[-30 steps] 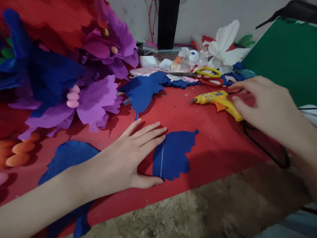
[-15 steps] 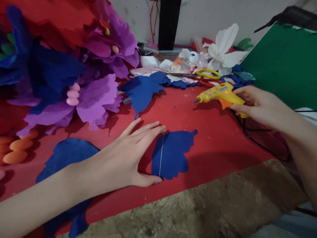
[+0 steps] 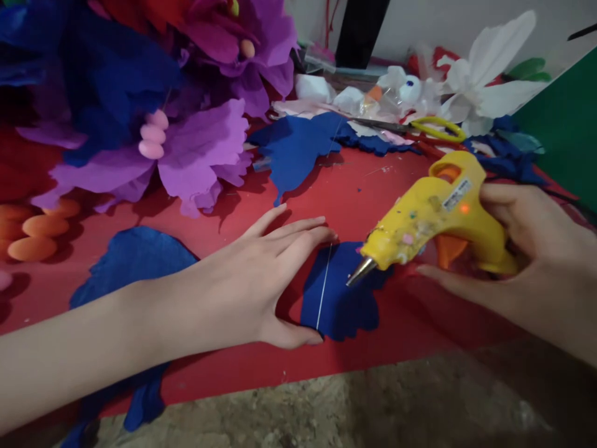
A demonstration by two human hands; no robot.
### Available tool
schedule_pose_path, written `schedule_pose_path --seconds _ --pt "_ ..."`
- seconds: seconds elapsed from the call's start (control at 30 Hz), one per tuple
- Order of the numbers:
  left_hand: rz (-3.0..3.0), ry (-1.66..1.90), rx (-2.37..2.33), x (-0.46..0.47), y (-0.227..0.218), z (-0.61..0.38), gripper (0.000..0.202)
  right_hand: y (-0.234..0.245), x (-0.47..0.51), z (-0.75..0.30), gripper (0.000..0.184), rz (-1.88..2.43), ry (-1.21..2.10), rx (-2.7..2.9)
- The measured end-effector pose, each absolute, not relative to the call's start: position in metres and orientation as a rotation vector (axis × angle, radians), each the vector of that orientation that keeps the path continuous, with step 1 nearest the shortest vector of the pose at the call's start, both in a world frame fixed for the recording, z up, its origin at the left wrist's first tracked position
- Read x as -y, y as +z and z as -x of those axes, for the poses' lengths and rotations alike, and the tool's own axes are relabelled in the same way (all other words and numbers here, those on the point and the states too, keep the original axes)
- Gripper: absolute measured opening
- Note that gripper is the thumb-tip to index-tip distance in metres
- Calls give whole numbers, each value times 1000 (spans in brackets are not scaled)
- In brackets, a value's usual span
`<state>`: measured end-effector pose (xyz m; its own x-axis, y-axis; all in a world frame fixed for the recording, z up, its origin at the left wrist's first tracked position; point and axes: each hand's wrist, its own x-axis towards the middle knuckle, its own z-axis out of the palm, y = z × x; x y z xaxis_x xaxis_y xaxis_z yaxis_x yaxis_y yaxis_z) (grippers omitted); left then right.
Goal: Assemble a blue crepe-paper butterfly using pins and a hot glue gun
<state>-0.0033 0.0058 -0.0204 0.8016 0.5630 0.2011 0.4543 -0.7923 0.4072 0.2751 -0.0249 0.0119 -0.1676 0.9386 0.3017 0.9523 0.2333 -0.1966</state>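
"See the red surface (image 3: pixel 233 373) across the frame?"
"Yes. Left grip (image 3: pixel 252 280), centre: spread wide. Right grip (image 3: pixel 550 261), right side?"
"Holding a yellow glue gun (image 3: pixel 420 211) over a blue petal (image 3: pixel 339 303) right of centre, with a white strand (image 3: pixel 324 286) across it."

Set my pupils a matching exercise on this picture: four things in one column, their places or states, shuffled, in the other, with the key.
Column one
1. Glue gun
2. White strand
3. Scissors
4. Left hand

Column two
A. Lying near the white flower
B. Palm down, thumb and fingers spread
C. In the grip of the right hand
D. Straight, across a blue piece

Right pairs: 1-C, 2-D, 3-A, 4-B.
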Motion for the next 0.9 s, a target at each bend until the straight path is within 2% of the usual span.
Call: schedule_pose_path --seconds 0.17,0.37,0.53,0.7,0.9 --pt "-2669 442 -779 -5 -19 3 88 4 32 -271 48 1545 -442 2295" --pt "-2661 405 -799 -4 -13 1 82 4 32 -269 20 1290 -552 2506" --pt "-2651 383 -806 -5 -15 0 84 0 37 -270 20 1252 -607 2553" --pt "-2637 379 -806 -4 -12 2 87 0 33 -266 11 1173 -681 2562" --pt "-2637 414 -750 -3 -11 3 96 1 33 -267 16 1175 -683 2570"
